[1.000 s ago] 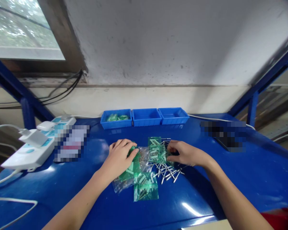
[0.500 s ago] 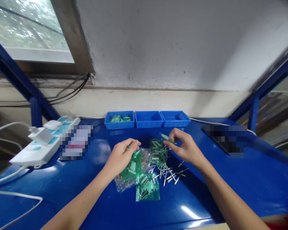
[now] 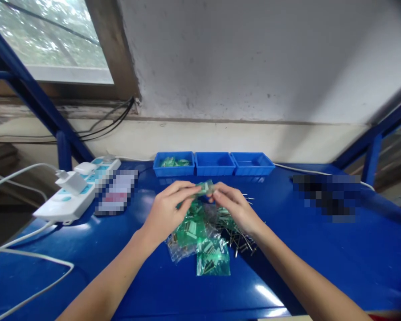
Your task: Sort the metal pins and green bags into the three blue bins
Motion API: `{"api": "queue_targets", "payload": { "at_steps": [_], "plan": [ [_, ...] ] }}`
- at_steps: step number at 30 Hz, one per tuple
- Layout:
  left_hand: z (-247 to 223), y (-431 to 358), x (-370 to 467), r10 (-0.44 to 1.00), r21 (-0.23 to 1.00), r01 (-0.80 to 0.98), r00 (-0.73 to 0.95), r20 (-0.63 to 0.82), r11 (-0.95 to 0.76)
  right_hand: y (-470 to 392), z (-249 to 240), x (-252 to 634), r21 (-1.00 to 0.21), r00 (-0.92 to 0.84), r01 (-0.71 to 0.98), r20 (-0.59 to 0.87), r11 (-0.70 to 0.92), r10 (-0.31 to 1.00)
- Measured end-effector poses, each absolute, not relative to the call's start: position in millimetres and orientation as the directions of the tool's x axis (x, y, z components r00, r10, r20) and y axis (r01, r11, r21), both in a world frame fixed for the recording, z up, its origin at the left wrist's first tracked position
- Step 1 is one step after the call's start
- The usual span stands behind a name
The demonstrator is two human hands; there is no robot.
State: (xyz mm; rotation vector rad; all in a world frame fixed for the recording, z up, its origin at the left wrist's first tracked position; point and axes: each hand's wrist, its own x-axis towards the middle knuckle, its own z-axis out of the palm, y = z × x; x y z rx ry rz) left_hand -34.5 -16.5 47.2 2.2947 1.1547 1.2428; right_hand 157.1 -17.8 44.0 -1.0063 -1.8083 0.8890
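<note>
My left hand (image 3: 169,208) and right hand (image 3: 238,208) pinch a small green packet (image 3: 205,188) at opposite ends, fingers closed on it, raised above the blue table (image 3: 173,296). Beneath lie other green packets (image 3: 214,258), beside loose metal pins (image 3: 242,245). Three blue bins (image 3: 215,171) stand beyond.

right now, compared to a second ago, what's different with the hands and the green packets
The right hand has lifted a small green packet from beside the loose metal pins and carried it left. The left hand has come up off the packet pile to meet it, so both hands now hold that packet. The front green packet and the three blue trays stayed put.
</note>
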Motion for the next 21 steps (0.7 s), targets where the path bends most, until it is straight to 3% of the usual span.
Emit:
{"api": "queue_targets", "payload": {
  "at_steps": [3, 6, 10, 13, 15, 18, 21],
  "plan": [
    [49.7, -20.2, -33.5, 0.676, 0.455, 0.512, 0.427, 0.601, -0.728, -17.8, 45.8, 153.8, -0.966, -0.215, 0.133, 0.188, 0.22, 0.958],
    [53.6, -21.9, -32.7, 0.789, 0.595, 0.518, 0.416, 0.453, -0.615, -20.7, 44.4, 153.0, -0.907, -0.087, 0.269, 0.313, 0.325, 0.946],
    [54.2, -25.1, -31.0, 0.946, 0.897, 0.371, 0.295, 0.133, -0.241, -26.0, 38.1, 156.7, -0.516, -0.316, 0.541, 0.607, 0.664, 0.729],
    [59.8, -22.2, -30.6, 0.957, 0.912, 0.347, 0.259, 0.129, -0.217, -27.3, 33.9, 156.8, -0.338, -0.442, 0.56, 0.651, 0.757, 0.618],
    [72.4, -12.2, -32.6, 0.933, 0.807, 0.468, 0.156, 0.324, -0.359, -26.6, 34.1, 156.4, -0.365, -0.412, 0.549, 0.665, 0.752, 0.623],
    [99.2, 12.5, -40.4, 0.763, 0.47, 0.775, 0.024, 0.646, -0.422, -23.6, 37.1, 158.3, -0.451, -0.311, 0.547, 0.672, 0.705, 0.672],
    [109.2, 25.6, -52.5, 0.817, 0.223, 0.932, 0.115, 0.564, -0.285, -20.0, 38.9, 161.7, -0.475, -0.288, 0.592, 0.63, 0.651, 0.721]
  ]
}}
